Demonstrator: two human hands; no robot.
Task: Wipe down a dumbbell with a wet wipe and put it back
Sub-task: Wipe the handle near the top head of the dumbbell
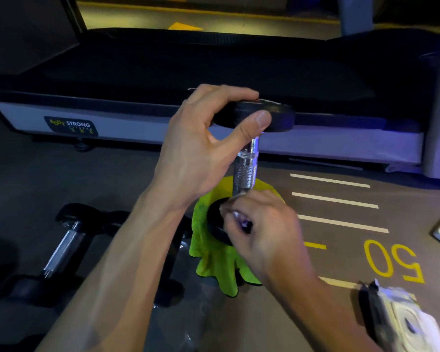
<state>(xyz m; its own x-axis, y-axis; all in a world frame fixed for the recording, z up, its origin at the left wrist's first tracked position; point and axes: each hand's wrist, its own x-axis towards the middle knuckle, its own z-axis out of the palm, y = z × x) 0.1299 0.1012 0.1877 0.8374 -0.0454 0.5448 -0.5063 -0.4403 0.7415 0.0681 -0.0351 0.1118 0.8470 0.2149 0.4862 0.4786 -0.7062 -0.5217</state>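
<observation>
- Grey gym floor (341, 252) with white stripes and a yellow "50" carries everything.
- Left hand (203, 151): grip closed on the upper black head of the upright chrome-handled dumbbell (247, 166).
- Right hand (262, 224): grip pinches a small pale wet wipe (235, 198) at the handle's base.
- Dumbbell's lower head rests on a lime-green cloth (214, 260).
- Second black dumbbell (69, 240) lies to the left.
- Grey-edged treadmill deck (112, 123) stands behind.
</observation>
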